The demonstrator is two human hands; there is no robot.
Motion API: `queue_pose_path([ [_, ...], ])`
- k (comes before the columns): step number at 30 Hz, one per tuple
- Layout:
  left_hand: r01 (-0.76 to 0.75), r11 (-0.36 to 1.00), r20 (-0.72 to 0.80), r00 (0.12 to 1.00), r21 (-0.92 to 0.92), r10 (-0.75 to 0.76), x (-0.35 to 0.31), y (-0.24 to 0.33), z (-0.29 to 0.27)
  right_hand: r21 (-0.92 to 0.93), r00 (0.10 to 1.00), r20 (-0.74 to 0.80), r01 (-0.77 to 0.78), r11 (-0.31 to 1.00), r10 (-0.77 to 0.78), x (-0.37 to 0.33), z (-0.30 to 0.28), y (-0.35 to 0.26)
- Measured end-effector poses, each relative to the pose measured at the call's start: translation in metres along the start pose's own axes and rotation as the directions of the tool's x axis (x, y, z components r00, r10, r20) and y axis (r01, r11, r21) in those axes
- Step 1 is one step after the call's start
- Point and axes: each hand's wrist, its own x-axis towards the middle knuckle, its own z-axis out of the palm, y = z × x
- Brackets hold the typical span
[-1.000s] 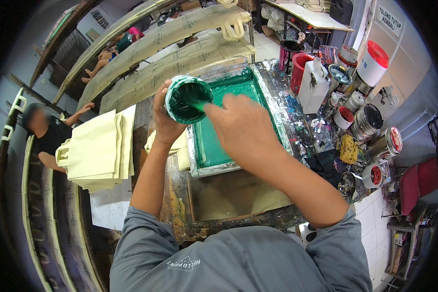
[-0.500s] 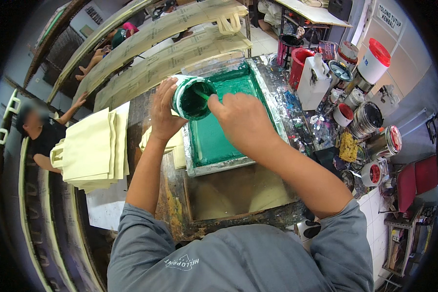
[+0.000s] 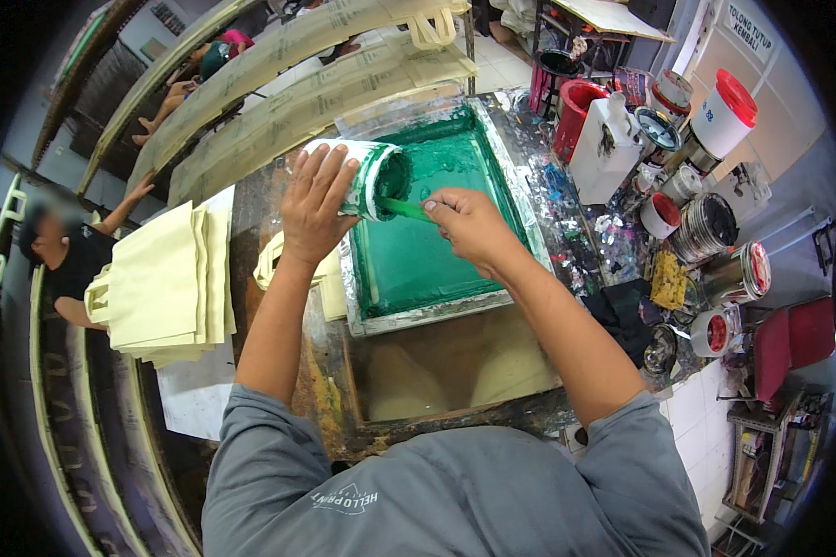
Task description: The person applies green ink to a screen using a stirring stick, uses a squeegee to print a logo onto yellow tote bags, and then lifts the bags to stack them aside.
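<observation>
My left hand (image 3: 316,204) grips a white tub (image 3: 359,158) smeared with green ink. The tub lies tipped on its side in the air, its mouth facing right above the screen printing frame (image 3: 418,317). With my right hand (image 3: 474,227) I pinch a green stick-like scraper (image 3: 407,210), whose far end is at the tub's mouth. Green ink (image 3: 437,265) covers the mesh inside the frame, thicker toward its far end. Partly under the frame's left side lies a pale yellow cloth bag (image 3: 333,292). How much ink remains deep in the tub is hidden.
Stacked pale yellow bags (image 3: 158,278) lie at the left, near another person (image 3: 74,251). Ink pots, a white jerrycan (image 3: 606,148), a red bucket (image 3: 578,116) and a yellow sponge (image 3: 669,280) crowd the right. Long drying racks (image 3: 325,111) stand beyond the table.
The tub has turned further onto its side, its mouth now facing right. My right hand has moved right and slightly down, drawing the green scraper partly out of the tub.
</observation>
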Motion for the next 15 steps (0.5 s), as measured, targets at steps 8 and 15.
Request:
queue_pose_path([
  [8, -0.039, 0.992, 0.184, 0.983, 0.123, 0.016, -0.003, -0.007, 0.001, 0.542, 0.858, 0.300, -0.513, 0.666, 0.416, 0.024, 0.000, 0.029],
  [15, 0.227, 0.955, 0.189, 0.946, 0.193, -0.263, -0.036, -0.022, 0.012, 0.635, 0.900, 0.210, -0.423, 0.647, 0.382, 0.028, 0.000, 0.044],
])
